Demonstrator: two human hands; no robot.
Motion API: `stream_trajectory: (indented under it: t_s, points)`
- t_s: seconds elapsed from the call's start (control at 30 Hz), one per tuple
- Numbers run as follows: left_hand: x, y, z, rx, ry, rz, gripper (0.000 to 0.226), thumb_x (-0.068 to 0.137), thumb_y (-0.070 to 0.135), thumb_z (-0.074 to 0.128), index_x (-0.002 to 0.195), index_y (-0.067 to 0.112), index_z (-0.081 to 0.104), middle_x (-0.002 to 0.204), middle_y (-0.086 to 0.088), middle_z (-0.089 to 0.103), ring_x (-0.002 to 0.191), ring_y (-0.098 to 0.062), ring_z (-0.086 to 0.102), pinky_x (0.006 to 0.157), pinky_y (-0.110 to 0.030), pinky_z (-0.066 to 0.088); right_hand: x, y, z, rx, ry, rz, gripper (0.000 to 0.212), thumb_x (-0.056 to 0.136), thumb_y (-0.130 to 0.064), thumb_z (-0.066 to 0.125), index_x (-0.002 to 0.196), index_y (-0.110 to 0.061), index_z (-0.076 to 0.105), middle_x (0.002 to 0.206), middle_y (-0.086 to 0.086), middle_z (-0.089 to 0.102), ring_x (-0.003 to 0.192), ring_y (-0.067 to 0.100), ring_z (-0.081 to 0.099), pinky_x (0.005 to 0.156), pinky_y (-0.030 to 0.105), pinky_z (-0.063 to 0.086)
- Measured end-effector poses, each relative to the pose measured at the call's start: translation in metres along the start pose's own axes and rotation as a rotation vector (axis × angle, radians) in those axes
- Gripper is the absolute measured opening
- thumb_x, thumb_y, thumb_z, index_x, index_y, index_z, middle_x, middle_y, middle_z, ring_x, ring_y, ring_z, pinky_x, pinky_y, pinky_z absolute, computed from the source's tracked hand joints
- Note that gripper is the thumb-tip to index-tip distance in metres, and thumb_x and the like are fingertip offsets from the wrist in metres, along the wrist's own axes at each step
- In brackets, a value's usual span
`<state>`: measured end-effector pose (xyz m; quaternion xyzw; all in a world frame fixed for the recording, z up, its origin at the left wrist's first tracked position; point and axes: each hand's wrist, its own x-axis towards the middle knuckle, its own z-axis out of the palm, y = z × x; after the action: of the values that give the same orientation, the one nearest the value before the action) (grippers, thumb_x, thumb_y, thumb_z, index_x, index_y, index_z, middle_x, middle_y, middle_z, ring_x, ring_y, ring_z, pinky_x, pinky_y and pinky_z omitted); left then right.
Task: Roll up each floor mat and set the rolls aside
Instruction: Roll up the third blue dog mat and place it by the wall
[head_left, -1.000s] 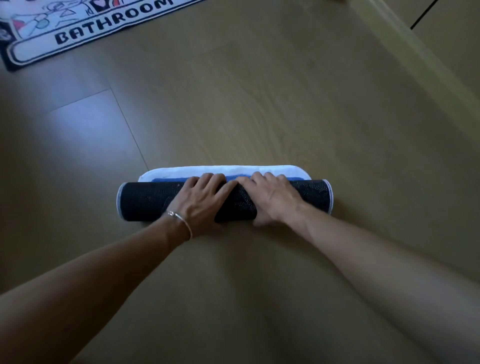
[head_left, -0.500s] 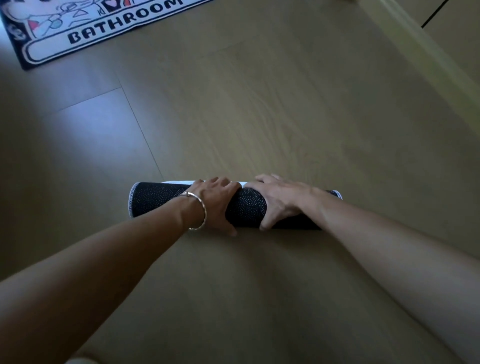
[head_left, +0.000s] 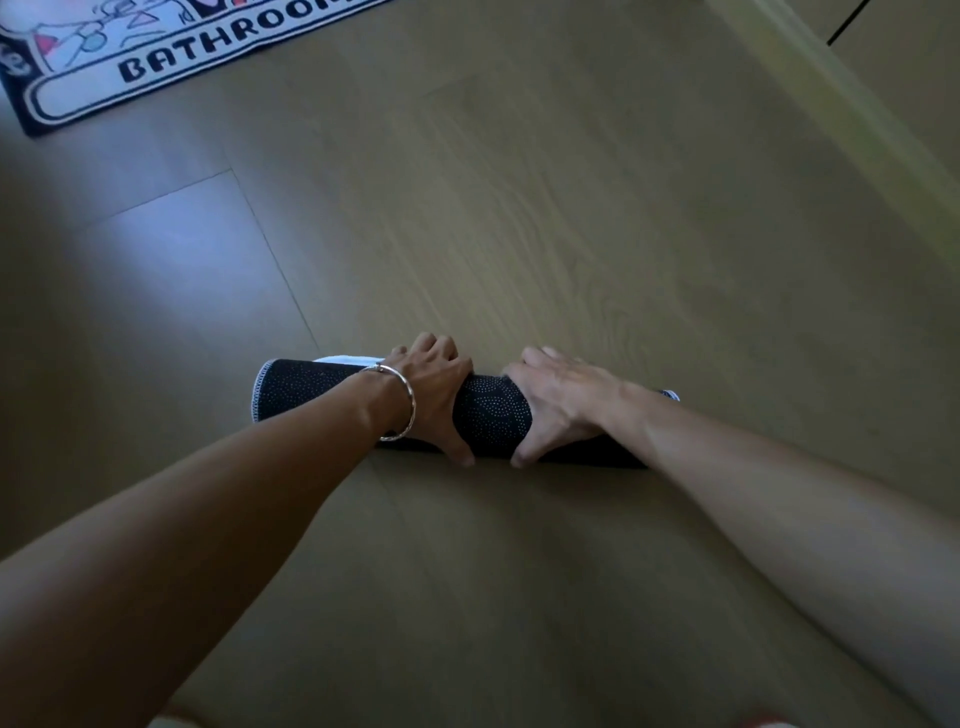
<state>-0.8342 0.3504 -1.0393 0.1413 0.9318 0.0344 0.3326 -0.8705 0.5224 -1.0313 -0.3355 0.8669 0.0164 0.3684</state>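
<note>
Rolled mat: the rolled mat (head_left: 493, 415) lies on the floor (head_left: 519, 208) under both hands, a dark dotted cylinder with white stitching at its left end.
Left hand: the left hand (head_left: 431, 395), with a bracelet (head_left: 402, 410) at the wrist, grips the roll, fingers curled over the far side and thumb on the near lower edge.
Right hand: the right hand (head_left: 561, 400) clamps the roll just beside the left, in the same way; the forearm hides most of the roll's right end.
Loose edge: a sliver of white edge (head_left: 345, 359) shows just beyond the left hand.
Open room: bare floor lies beyond the hands and to both sides.
Bounds: a pale strip (head_left: 841, 119) runs diagonally far to the right of the right hand; the bathroom mat (head_left: 156, 57) lies flat well beyond the left hand.
Since a second ago: the white-and-blue band of unrolled mat beyond the fingers has shrunk to that sliver, and the thumbs have come down to the near side.
</note>
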Motion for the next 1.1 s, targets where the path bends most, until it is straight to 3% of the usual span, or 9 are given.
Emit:
stream_trajectory:
  t_s: [0.2,0.4,0.67,0.83,0.97,1.1]
  points:
    - [0.022,0.016,-0.027,-0.015,0.027,0.103,0.089,0.045,0.073,0.073,0.112,0.020,0.048,0.106,0.000,0.055,0.100,-0.022,0.056,0.082,-0.032,0.044,-0.021,0.025,-0.014,0.054,0.030,0.075,0.085,0.057,-0.058,0.076,0.128,-0.022,0.045,0.118,0.001,0.041,0.117,0.022,0.038,0.091,0.041,0.046]
    - [0.061,0.070,-0.093,0.190,0.243,0.284,0.093,0.048,0.079,0.067,0.117,0.019,0.046,0.113,-0.002,0.053,0.107,-0.021,0.052,0.090,-0.038,0.041,-0.079,0.077,-0.039,0.081,0.208,0.343,0.081,0.059,-0.057,0.075,0.126,-0.026,0.042,0.109,0.000,0.053,0.103,0.026,0.057,0.078,0.034,0.042]
    - [0.058,0.190,-0.136,0.393,0.344,0.518,0.094,0.059,0.077,0.060,0.131,0.023,0.036,0.123,-0.005,0.048,0.115,-0.027,0.048,0.091,-0.046,0.041,-0.196,0.115,-0.014,0.076,0.372,0.626,0.085,0.060,-0.068,0.070,0.127,-0.026,0.039,0.115,-0.001,0.054,0.110,0.025,0.055,0.092,0.040,0.039]
    - [0.047,0.272,-0.147,0.367,0.317,0.538,0.084,0.061,0.063,0.070,0.129,0.025,0.038,0.121,-0.006,0.048,0.113,-0.028,0.048,0.089,-0.045,0.044,-0.265,0.136,-0.001,0.052,0.395,0.706,0.077,0.060,-0.063,0.069,0.122,-0.026,0.042,0.109,-0.002,0.054,0.104,0.025,0.057,0.084,0.037,0.038]
    - [0.045,0.319,-0.150,0.415,0.340,0.521,0.082,0.059,0.060,0.076,0.122,0.021,0.040,0.119,-0.005,0.046,0.113,-0.028,0.047,0.086,-0.046,0.046,-0.294,0.154,0.020,0.081,0.458,0.752,0.081,0.064,-0.060,0.071,0.129,-0.025,0.037,0.116,0.000,0.052,0.112,0.025,0.052,0.094,0.040,0.035]
    - [0.050,0.332,-0.147,0.414,0.326,0.391,0.085,0.056,0.066,0.075,0.120,0.021,0.042,0.120,-0.003,0.045,0.116,-0.027,0.045,0.085,-0.046,0.047,-0.285,0.175,0.035,0.147,0.587,0.663,0.083,0.069,-0.047,0.074,0.137,-0.022,0.033,0.128,0.005,0.046,0.124,0.028,0.041,0.105,0.042,0.028]
